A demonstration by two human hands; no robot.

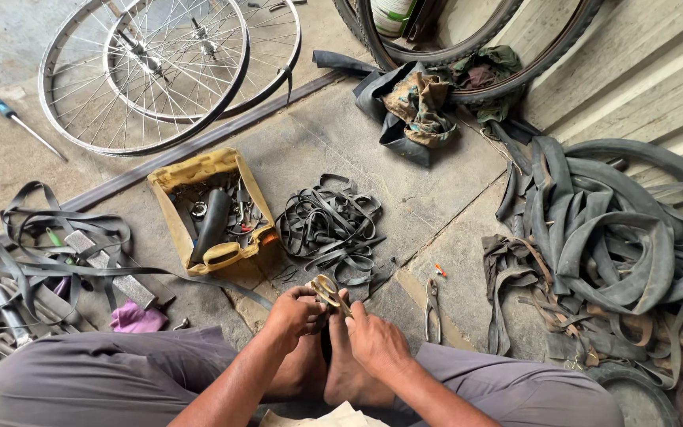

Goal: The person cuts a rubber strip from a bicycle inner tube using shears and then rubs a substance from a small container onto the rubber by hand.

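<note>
My left hand (294, 312) and my right hand (375, 340) meet low in the middle of the view, above my bare feet (333, 372). Both hands close around a pair of scissors with worn yellowish handles (327, 289); the blades are hidden between my hands. A thin dark strip of rubber runs down between my feet. Just beyond the scissors lies a heap of cut black rubber bands (330, 225) on the concrete floor.
A cut-open yellow container (199, 175) holds small tools. Two spoked bicycle rims (152, 103) lie at the back left beside a blue-handled screwdriver (9, 115). Pliers (433, 304) lie right of my hands. Old inner tubes (618, 237) pile up at right; straps and files at left.
</note>
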